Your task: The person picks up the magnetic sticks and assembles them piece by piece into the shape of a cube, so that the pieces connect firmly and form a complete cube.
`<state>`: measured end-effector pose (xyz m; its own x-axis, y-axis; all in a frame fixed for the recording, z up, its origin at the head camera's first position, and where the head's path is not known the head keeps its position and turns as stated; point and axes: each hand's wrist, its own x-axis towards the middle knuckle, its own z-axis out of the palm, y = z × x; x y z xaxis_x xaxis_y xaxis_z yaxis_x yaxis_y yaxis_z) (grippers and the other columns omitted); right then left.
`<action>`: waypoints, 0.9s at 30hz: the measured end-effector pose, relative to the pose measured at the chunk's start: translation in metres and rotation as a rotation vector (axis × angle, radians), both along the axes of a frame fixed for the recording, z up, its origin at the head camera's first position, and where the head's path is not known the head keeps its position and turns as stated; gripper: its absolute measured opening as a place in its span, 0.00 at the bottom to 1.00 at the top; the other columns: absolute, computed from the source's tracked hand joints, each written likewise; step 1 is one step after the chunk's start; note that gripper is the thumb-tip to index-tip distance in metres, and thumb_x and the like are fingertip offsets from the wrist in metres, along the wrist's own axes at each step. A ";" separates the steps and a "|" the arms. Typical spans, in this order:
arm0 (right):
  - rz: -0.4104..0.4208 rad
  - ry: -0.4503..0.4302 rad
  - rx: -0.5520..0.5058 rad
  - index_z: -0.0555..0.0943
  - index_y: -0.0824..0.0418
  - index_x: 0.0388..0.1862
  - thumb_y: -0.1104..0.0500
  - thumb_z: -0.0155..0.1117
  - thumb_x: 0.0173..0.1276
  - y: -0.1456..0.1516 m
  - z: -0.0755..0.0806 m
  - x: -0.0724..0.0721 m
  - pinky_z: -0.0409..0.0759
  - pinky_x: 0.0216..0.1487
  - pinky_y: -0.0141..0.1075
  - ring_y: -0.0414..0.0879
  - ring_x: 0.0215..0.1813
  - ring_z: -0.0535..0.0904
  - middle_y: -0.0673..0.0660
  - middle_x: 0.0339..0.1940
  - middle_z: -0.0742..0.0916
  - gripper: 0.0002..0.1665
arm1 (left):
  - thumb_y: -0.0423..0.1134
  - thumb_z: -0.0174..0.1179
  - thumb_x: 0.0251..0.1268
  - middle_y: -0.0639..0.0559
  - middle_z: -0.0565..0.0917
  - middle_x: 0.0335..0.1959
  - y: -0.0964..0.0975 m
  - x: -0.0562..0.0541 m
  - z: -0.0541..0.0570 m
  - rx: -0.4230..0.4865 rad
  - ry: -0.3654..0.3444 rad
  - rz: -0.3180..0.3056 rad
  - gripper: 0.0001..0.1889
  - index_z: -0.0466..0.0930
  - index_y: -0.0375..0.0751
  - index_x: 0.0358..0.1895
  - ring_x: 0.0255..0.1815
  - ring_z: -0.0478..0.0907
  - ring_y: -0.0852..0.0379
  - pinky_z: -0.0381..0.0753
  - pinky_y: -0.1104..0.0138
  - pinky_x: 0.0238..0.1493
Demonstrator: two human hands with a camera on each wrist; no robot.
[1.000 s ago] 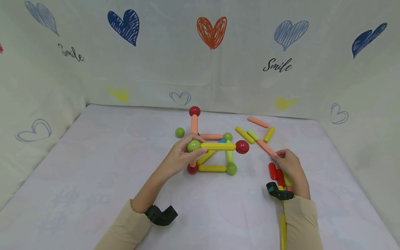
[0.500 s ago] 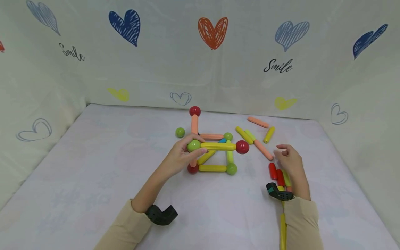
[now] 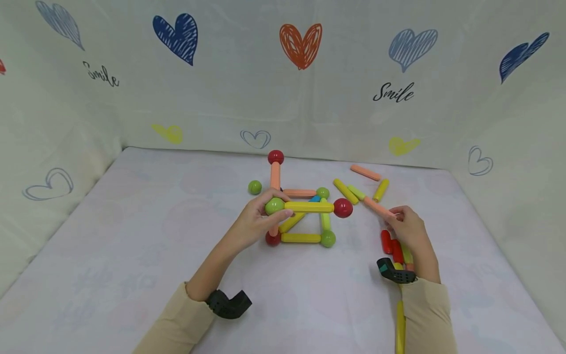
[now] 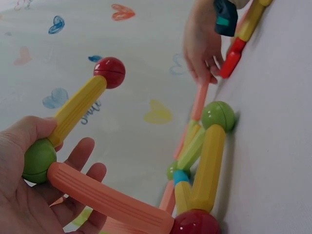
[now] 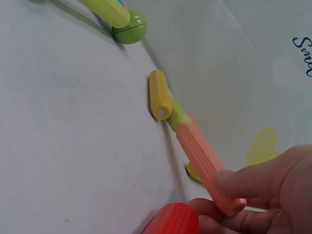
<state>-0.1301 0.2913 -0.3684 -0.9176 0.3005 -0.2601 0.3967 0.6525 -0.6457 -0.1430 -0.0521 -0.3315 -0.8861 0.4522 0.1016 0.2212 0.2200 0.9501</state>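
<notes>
My left hand [image 3: 261,216] pinches a green ball [image 4: 40,161] at an upper corner of a stick-and-ball frame. From that ball a yellow stick [image 3: 308,207] runs right to a red ball [image 3: 343,208], held above the table. A salmon stick [image 4: 109,197] goes down from the green ball to a red ball [image 4: 196,223] at the base. At the right, my right hand [image 3: 409,226] pinches the near end of another salmon stick [image 5: 207,161] between thumb and fingers. Its far end is joined to a lime-green stick [image 3: 355,191].
Beside the right hand lie red sticks [image 3: 386,242], and a long yellow stick [image 3: 400,327] is by the right sleeve. Loose yellow sticks [image 3: 346,191] and a salmon stick [image 3: 365,172] lie farther back. A green ball [image 3: 254,187] sits left of the frame.
Half a second ago the right hand was off the salmon stick, which lay lower; now it pinches its end again, raised slightly. The left hand and frame have stayed put.
</notes>
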 end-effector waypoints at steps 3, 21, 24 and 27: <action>-0.048 0.038 -0.015 0.63 0.66 0.64 0.51 0.46 0.73 -0.001 0.003 0.000 0.73 0.30 0.28 0.50 0.37 0.72 0.65 0.47 0.76 0.27 | 0.40 0.59 0.63 0.49 0.77 0.42 0.000 0.000 0.000 0.003 0.003 -0.001 0.11 0.73 0.47 0.48 0.34 0.72 0.51 0.74 0.68 0.29; 0.105 0.110 0.038 0.68 0.67 0.59 0.43 0.51 0.70 -0.012 0.038 0.011 0.70 0.33 0.31 0.51 0.40 0.70 0.61 0.38 0.74 0.32 | 0.39 0.59 0.63 0.48 0.75 0.40 -0.001 -0.001 0.000 0.017 0.007 -0.014 0.12 0.73 0.47 0.48 0.31 0.71 0.49 0.72 0.70 0.27; 0.232 0.171 0.023 0.70 0.67 0.57 0.44 0.53 0.69 -0.021 0.047 0.016 0.72 0.31 0.30 0.52 0.38 0.71 0.62 0.36 0.76 0.30 | 0.39 0.59 0.63 0.48 0.75 0.40 -0.001 -0.001 0.000 0.015 0.006 -0.013 0.12 0.73 0.47 0.49 0.32 0.71 0.50 0.72 0.70 0.28; 0.326 0.215 -0.004 0.73 0.66 0.54 0.47 0.56 0.68 -0.035 0.054 0.018 0.74 0.34 0.30 0.52 0.39 0.72 0.62 0.36 0.78 0.26 | 0.39 0.59 0.63 0.48 0.74 0.40 -0.001 -0.001 0.000 0.012 0.009 -0.012 0.12 0.73 0.47 0.49 0.32 0.71 0.51 0.73 0.70 0.29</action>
